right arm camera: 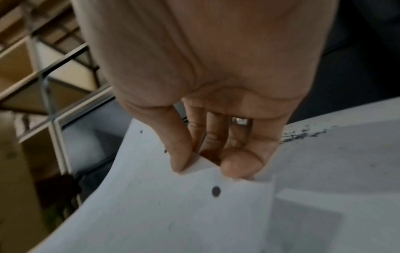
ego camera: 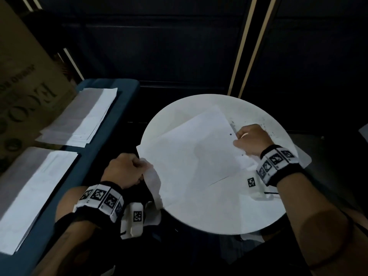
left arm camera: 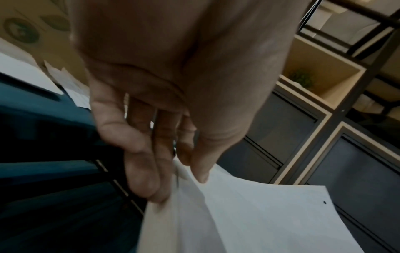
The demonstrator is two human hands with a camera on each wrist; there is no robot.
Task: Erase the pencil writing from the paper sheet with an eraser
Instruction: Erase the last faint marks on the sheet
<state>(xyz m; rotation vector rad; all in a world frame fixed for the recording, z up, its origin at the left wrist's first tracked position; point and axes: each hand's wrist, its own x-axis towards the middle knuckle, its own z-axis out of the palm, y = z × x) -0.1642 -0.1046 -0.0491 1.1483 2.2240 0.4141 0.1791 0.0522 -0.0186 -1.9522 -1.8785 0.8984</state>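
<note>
While both hands hold the paper sheet (ego camera: 191,152) above the round tabletop (ego camera: 256,208), left hand (ego camera: 123,170) pinching its near-left edge and right hand (ego camera: 251,139) its far-right edge between thumb and fingers (right arm camera: 179,154), an uneven pull could crease or tear it. No eraser is visible. Dark crumbs (ego camera: 266,128) lie beside the right hand, another sheet (ego camera: 223,196) underneath, and paper stacks (ego camera: 83,114) rest well apart on the blue bench (ego camera: 119,116)

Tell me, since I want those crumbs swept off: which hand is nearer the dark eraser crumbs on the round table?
Right. The right hand pinches the paper sheet just beside the eraser crumbs; the left hand holds the sheet's opposite edge.
</note>
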